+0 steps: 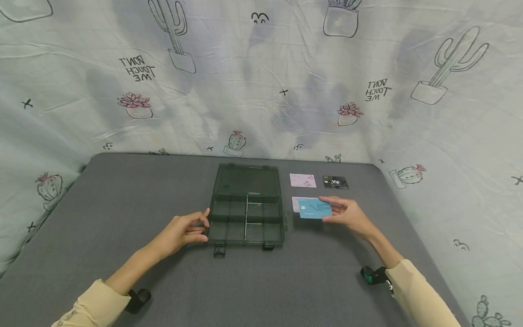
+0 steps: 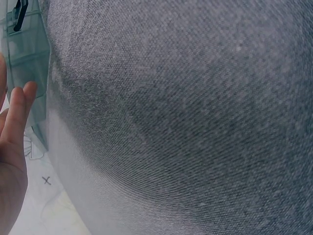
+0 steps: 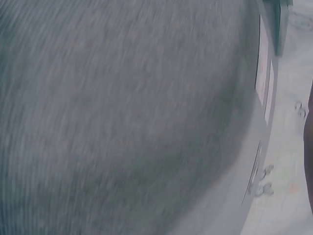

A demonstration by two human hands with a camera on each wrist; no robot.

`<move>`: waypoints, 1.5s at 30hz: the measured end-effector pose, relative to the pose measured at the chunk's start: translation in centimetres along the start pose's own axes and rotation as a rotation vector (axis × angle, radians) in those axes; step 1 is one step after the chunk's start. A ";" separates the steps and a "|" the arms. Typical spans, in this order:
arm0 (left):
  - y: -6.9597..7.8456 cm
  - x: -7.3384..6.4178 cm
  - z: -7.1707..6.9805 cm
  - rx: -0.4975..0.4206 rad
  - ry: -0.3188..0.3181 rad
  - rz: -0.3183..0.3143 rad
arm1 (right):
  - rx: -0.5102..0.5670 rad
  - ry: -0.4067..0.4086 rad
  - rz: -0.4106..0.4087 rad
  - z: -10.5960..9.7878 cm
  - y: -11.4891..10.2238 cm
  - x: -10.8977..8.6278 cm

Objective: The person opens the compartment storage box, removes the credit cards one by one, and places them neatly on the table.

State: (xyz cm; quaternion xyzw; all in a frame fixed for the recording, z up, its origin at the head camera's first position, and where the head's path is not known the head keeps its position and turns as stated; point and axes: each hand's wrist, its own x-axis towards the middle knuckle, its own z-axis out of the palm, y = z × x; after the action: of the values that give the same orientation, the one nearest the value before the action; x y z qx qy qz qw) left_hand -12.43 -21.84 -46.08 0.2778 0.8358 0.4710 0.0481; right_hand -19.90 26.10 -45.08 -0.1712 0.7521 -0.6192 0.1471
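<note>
In the head view, a dark translucent compartment box (image 1: 264, 234) lies on the table with its lid (image 1: 247, 179) folded back. My left hand (image 1: 184, 231) is at the box's left side, fingertips right at its wall; the left wrist view shows these fingers (image 2: 18, 110) fairly straight. To the right of the box, my right hand (image 1: 346, 215) pinches a light blue VIP card (image 1: 312, 210) by its right edge. This card overlaps a pink card (image 1: 295, 203), most of which is hidden behind it.
Another pink card (image 1: 303, 180) and a black Vip card (image 1: 335, 182) lie farther back on the grey table (image 1: 155, 195). Two latches (image 1: 219, 250) hang at the box's front. A cactus-printed cloth (image 1: 261, 81) stands behind the table.
</note>
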 end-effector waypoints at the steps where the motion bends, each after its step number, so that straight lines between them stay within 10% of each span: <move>1: 0.0 0.0 0.0 0.001 -0.001 -0.002 | -0.008 0.007 0.002 -0.3 0.1 -0.1; 45: 0.8 0.3 -0.8 -0.036 -0.021 -0.042 | -0.260 0.124 0.244 -9.6 3.6 -3.2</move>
State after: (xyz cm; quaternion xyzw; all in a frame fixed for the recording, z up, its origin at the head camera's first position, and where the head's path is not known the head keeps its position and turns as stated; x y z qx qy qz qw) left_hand -12.60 -21.96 -44.92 0.2643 0.8322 0.4820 0.0719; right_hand -21.46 36.58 -46.79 -0.0576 0.8485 -0.5038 0.1512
